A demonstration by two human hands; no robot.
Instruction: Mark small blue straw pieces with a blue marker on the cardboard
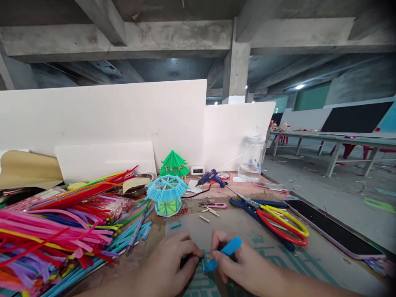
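My right hand (235, 260) grips a blue marker (231, 246), its tip angled down and left. Just below the marker's tip is a short blue stick (203, 265), with the fingertips of my left hand (176, 258) closed on its upper end. Beyond my hands stands a small model pavilion (167, 194) with a light blue roof and green panels. Behind it rises a green tiered model (173, 163). Another short blue stick (175, 225) and a few pale stick pieces (204, 219) lie on the cardboard (260, 231).
Pipe cleaners (52, 231) heap up on the left. A glue gun (213, 178), small snips (213, 205), red-and-yellow scissors (278, 222), dark-handled pliers (262, 204) and a phone (331, 229) lie farther out. A clear jar (250, 159) stands before white boards (108, 115).
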